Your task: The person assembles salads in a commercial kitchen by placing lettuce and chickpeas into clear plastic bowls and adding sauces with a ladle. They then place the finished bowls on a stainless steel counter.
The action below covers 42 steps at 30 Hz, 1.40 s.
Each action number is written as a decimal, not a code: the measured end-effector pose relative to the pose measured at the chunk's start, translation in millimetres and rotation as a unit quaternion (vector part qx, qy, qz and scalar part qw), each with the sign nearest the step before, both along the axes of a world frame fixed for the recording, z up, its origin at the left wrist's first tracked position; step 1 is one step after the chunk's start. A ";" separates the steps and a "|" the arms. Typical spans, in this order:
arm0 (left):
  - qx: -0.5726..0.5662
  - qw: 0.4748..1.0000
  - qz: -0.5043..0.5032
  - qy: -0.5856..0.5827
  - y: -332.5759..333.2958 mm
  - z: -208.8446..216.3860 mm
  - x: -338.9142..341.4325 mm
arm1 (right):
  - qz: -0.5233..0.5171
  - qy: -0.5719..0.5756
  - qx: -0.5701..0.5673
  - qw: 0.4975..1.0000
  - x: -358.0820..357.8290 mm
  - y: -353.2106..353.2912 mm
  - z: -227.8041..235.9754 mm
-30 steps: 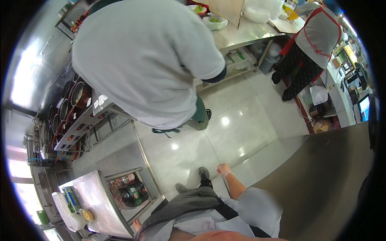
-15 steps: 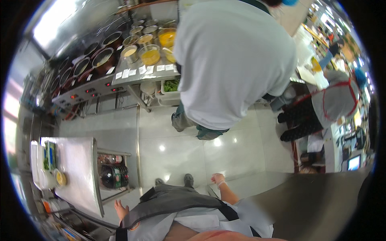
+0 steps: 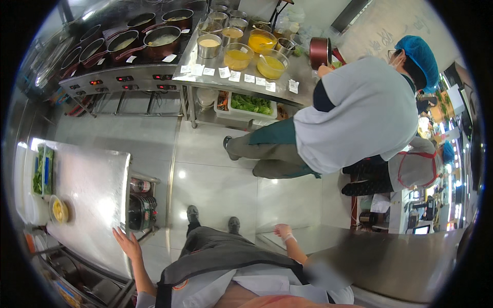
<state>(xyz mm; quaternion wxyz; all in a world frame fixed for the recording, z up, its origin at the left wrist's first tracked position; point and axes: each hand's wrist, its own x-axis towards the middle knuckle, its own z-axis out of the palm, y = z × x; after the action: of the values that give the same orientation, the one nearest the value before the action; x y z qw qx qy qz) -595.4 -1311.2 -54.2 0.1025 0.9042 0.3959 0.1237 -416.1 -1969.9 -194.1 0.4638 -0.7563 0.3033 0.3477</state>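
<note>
My left hand is open, its fingers spread, beside the right edge of a steel table. Nothing is in it, and whether it touches the edge I cannot tell. My right hand hangs in front of my dark apron, its fingers loosely curled and nothing visible in them. A pale band circles that wrist. On the steel table stand a small tub of yellow food and a container of green leaves.
A co-worker in a blue hair cover bends over a counter holding bowls of yellow liquid. Pots sit on burners at the far left. Another person stands at the right. Dark bottles fill the table's shelf.
The view has shifted and the co-worker now appears farther right, showing more of the counter. My left hand has reached forward and left to the steel table's edge; my right hand stays much the same.
</note>
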 end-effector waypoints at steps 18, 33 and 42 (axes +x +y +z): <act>0.068 0.991 0.018 0.117 110.2 -60.6 -41.8 | 0.095 0.057 -0.112 0.988 -94.6 132.6 78.6; 0.041 0.991 0.029 0.121 102.6 -53.6 -48.3 | 0.249 -0.139 -0.134 0.949 -179.6 115.9 29.8; 0.001 1.000 -0.025 0.006 80.0 -48.5 -92.0 | -0.066 -0.045 0.027 0.996 -225.1 64.9 33.5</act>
<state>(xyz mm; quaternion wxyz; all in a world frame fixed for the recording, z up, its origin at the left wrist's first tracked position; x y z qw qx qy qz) -687.4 -1231.3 -102.7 0.1026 0.9145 0.3739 0.1161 -641.1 -1905.0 -160.6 0.5195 -0.7362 0.3222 0.2903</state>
